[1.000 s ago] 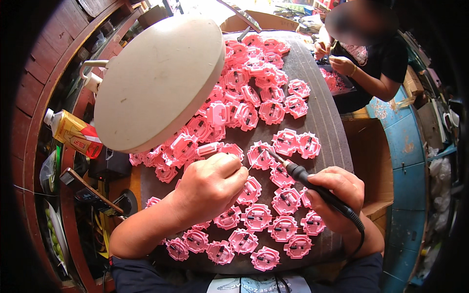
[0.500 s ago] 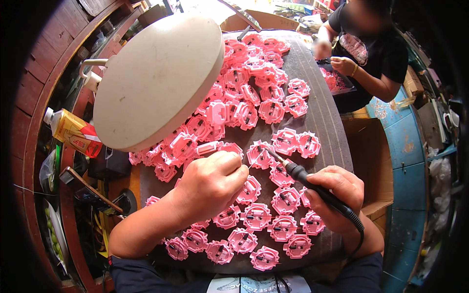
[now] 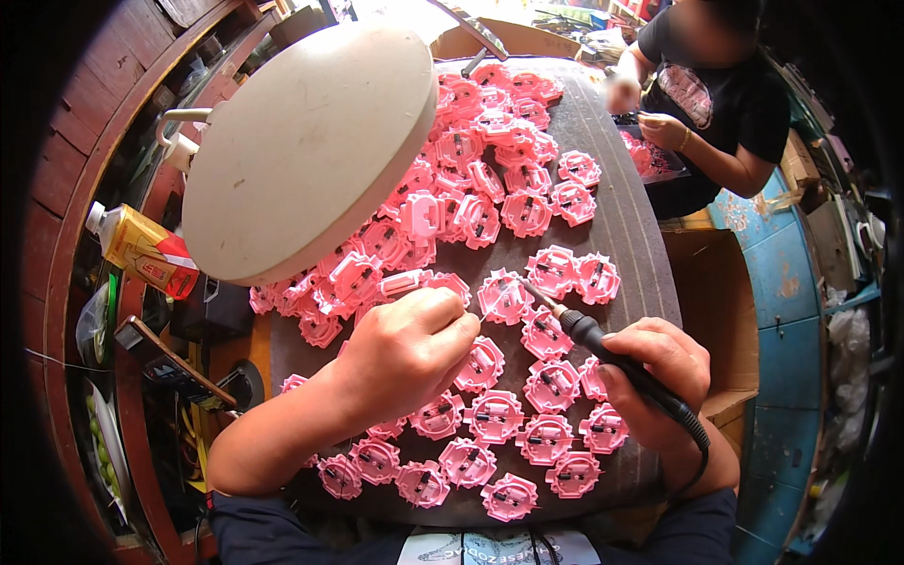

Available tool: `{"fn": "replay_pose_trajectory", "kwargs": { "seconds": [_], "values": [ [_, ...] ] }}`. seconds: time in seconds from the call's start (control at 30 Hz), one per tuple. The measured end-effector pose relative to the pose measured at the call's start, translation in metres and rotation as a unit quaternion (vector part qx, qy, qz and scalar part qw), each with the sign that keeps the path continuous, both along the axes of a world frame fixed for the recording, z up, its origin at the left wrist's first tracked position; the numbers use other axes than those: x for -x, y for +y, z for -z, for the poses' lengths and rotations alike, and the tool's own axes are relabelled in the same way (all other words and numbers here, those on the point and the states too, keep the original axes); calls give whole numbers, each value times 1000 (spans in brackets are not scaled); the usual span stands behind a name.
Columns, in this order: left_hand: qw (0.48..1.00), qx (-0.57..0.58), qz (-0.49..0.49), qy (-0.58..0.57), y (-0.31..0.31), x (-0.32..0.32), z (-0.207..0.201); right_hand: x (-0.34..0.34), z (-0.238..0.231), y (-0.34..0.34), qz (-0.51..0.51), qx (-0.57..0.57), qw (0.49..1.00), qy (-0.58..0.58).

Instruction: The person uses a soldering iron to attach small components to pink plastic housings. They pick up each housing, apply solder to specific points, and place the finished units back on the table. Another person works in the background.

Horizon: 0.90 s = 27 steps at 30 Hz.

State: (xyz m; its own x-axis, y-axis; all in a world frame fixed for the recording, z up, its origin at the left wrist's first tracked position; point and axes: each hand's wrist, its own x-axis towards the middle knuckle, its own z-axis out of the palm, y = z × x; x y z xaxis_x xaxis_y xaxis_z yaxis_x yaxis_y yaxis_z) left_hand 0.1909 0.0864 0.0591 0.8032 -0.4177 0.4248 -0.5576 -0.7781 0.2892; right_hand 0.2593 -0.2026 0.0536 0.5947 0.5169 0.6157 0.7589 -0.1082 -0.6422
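Note:
My right hand (image 3: 654, 377) is closed round the black handle of a soldering iron (image 3: 603, 344). The iron's tip points up and left, by the right rim of a pink plastic housing (image 3: 504, 298). My left hand (image 3: 410, 344) pinches a thin strand of solder wire (image 3: 488, 313) that reaches toward the same housing. Small dark and pale parts sit inside many of the other pink housings (image 3: 493, 416), which lie in loose rows below and around my hands. My left hand and forearm cover some of them.
A large heap of pink housings (image 3: 452, 151) covers the dark tabletop's (image 3: 621, 235) far side, partly hidden under a round beige lamp head (image 3: 311, 155). At left stand a yellow-and-red bottle (image 3: 146, 250) and a phone (image 3: 169, 363). Another person (image 3: 706, 104) works at far right, beside a cardboard box (image 3: 716, 311).
The soldering iron's tip has shifted slightly right, from over the pink housing to its right rim. My right hand has moved a little right with it; my left hand stays nearly in place.

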Motion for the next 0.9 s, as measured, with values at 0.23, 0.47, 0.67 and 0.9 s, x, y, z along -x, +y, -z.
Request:
{"fn": "replay_pose_trajectory", "kwargs": {
  "seconds": [0.23, 0.47, 0.67, 0.9],
  "values": [
    [999, -26, 24, -3, -1, 5, -2, -2, -3, -5, -19, 6, 1000, -17],
    [999, -39, 29, -3, -3, 5, 1, 0, -3, -5, -25, 3, 1000, -14],
    [999, -40, 32, -5, -4, 4, 2, 2, -2, -5, -19, 12, 1000, -6],
    [999, -41, 29, 0, -4, 4, 3, 1, -2, -4, -16, 13, 1000, -11]
  ]
}}
